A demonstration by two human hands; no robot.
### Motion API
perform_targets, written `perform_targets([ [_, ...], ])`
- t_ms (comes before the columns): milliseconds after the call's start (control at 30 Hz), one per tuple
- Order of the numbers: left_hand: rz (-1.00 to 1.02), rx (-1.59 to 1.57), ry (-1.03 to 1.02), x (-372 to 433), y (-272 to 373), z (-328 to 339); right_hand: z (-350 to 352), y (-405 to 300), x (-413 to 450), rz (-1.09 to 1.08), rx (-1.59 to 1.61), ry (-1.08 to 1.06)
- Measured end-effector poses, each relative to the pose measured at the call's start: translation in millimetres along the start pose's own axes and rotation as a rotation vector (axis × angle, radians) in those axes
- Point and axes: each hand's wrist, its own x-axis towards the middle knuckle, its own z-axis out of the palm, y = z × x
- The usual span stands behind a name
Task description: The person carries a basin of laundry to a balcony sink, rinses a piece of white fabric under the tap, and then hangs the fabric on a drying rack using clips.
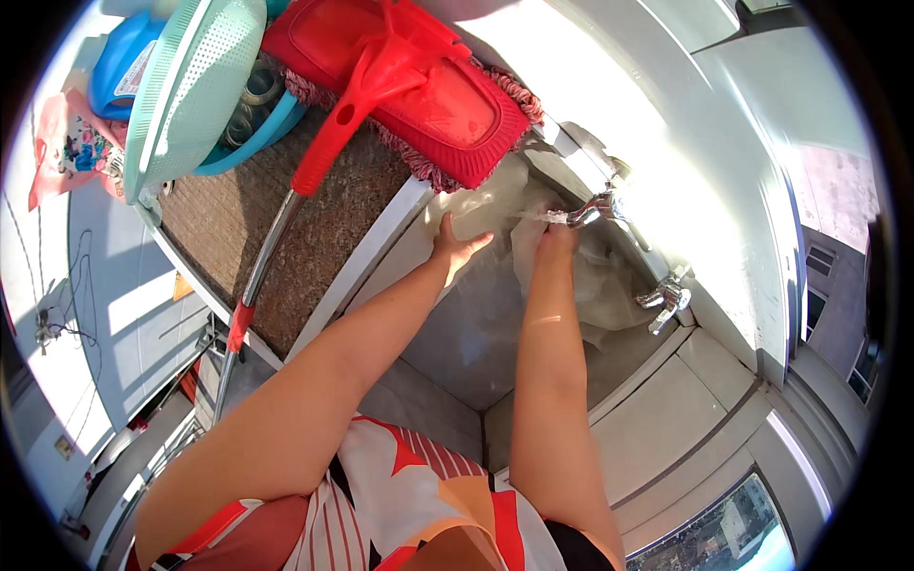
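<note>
My left hand (460,250) is over the tiled sink (457,335), its thumb and fingers spread apart with nothing in them. A thin, translucent whitish sheet (607,285), plastic or sheer cloth, lies crumpled in the basin beneath both hands. Water runs from a chrome tap (596,210) on the sink's far wall. Right at that spout is my right hand (557,239), against the sheet; the tap and the water hide its fingers, so its grip cannot be made out. A second chrome tap (665,296) sits farther right, with no water seen coming from it.
A red flat mop (443,107) rests head-up across the sink's left corner, its handle (275,243) slanting over the brown counter (343,214). Behind stand a mint-green colander (196,93), a blue basin (264,135) holding glass jars, and a blue jug (121,68).
</note>
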Motion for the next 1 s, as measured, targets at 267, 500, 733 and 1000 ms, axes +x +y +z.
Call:
perform_targets([
  [267, 0.138, -0.787, -0.054, 98, 20, 0, -53, -108, -49, 0.35, 0.607, -0.102],
  [500, 0.362, -0.419, -0.018, 40, 35, 11, -63, -55, -93, -0.501, -0.991, 0.039],
  [733, 0.377, -0.357, -0.32, 34, 39, 19, -21, -63, -186, 0.352, -0.362, -0.668],
  [1000, 0.486, -0.575, -0.265, 45, 89, 0, -116, -126, -173, 0.267, 0.446, -0.218],
])
